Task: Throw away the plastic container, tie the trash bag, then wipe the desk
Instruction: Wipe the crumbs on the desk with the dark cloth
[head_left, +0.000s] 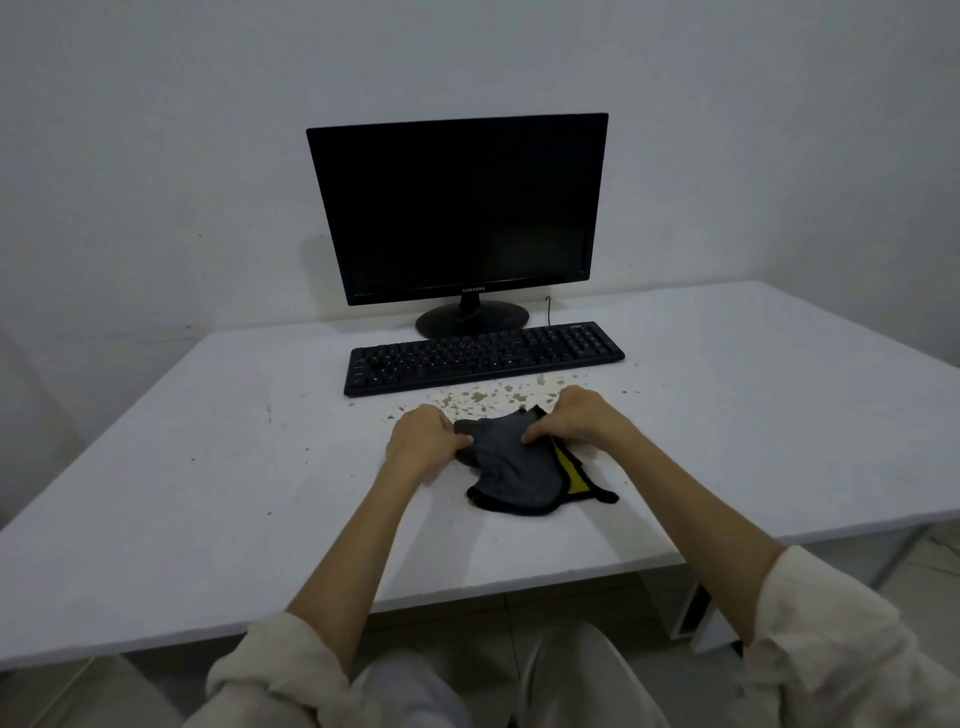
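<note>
A grey cloth (506, 467) with black trim and a yellow underside lies crumpled on the white desk (208, 467), just in front of me. My left hand (423, 436) pinches its left edge. My right hand (576, 415) grips its upper right part, fingers curled into the fabric. Brown crumbs (483, 396) are scattered on the desk between the cloth and the keyboard. No plastic container or trash bag is in view.
A black keyboard (483, 356) lies beyond the crumbs, with a dark monitor (460, 208) on its stand behind it, near the wall. A few specks dot the desk's left side (270, 410). The desk's front edge runs just above my knees.
</note>
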